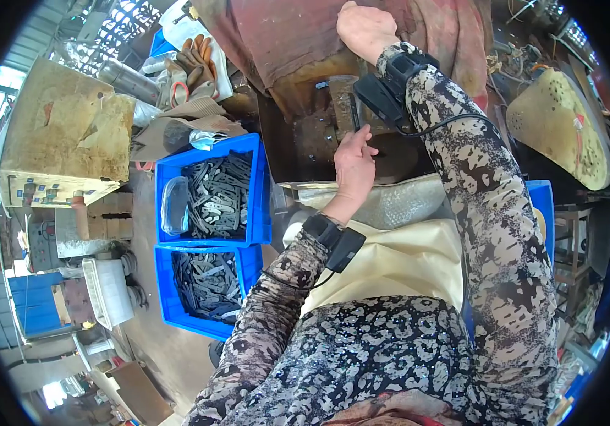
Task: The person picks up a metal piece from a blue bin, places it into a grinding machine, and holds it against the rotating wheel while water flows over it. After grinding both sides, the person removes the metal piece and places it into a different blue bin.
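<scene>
My left hand is over the dark work surface, its thumb and fingers drawn together at the near end of a thin dark strip. The strip points away from me, beside a pale block-like part of the worktop. Farther off and to the right, my right hand is closed in a fist in front of a reddish cloth. Whatever that fist grips, if anything, is hidden. Each wrist wears a black strapped device with a cable.
At my left stand two blue crates filled with flat grey metal pieces; a clear plastic tub rests in the farther one. Brown gloves and scissors-like red handles lie beyond. A worn yellowish cabinet stands far left. Cream cloth covers my lap.
</scene>
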### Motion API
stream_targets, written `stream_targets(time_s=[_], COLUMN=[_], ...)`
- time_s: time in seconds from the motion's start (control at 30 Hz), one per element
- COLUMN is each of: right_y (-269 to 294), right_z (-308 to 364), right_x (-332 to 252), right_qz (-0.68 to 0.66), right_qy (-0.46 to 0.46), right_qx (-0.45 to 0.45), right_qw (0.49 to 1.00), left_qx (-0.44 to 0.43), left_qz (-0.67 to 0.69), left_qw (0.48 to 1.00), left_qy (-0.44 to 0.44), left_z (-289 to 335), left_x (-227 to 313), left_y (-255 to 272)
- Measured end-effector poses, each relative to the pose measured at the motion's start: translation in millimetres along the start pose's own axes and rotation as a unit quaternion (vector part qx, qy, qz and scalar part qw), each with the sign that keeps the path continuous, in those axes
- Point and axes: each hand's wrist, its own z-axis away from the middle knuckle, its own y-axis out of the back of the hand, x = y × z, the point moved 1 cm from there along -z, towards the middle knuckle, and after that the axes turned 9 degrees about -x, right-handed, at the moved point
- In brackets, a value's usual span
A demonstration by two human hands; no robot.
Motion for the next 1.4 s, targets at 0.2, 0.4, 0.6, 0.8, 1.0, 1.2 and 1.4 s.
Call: stream_targets(time_s=[0.2,0.4,0.6,0.8,1.0,1.2,1.4], right_y=[-1.2,4.5,5.8,2.8,-13.8,0.9,15.5], right_z=[7.0,-2.4,-2.2,1.6,-3.5,-4.2,13.0], right_x=[5.3,-5.0,-5.6,-8.3,3.4,-8.3,-6.4], right_qz=[-0.061,-0.041,-0.030,-0.068,0.034,0.003,-0.060], right_qy=[0.059,-0.036,-0.049,0.010,0.036,0.010,-0.022], right_qx=[0.081,-0.030,-0.036,0.038,-0.030,-0.035,-0.098], right_qw=[0.993,0.998,0.998,0.997,0.998,0.999,0.993], left_qx=[-0.004,-0.005,-0.032,-0.029,-0.032,-0.022,0.012], left_qz=[-0.006,-0.002,-0.019,-0.023,-0.034,-0.022,0.164], left_qw=[1.000,1.000,0.999,0.999,0.999,1.000,0.984], left_qy=[-0.016,-0.014,0.008,0.007,-0.005,0.005,0.069], left_z=[-1.4,-1.4,-0.4,-0.2,-1.1,0.6,-2.0], left_x=[-0.1,-1.0,0.9,-0.2,3.1,-0.5,-5.2], left_y=[0.0,2.7,3.6,6.8,2.8,10.2,38.0])
